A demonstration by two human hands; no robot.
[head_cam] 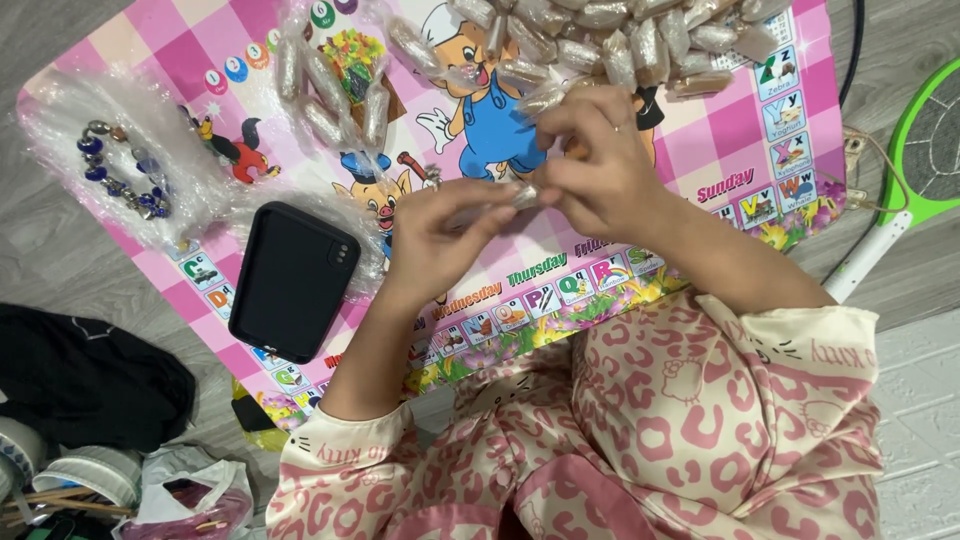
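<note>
Both hands, left hand (440, 225) and right hand (600, 165), grip clamped on a small wrapped packet (522, 195) between them.

A grey wooden floor (60, 250) carries a pink checked play mat (700, 160). On the mat lie a black phone (292, 280), a heap of small wrapped packets (600, 40), and clear plastic wrap (60, 120) holding a blue beaded bracelet (120, 170). A green racket-shaped swatter (910, 160) lies on the floor beside the mat.

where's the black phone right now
In the head view, the black phone lies face down on the pink mat, beside the left hand and below the beaded bracelet.
</note>
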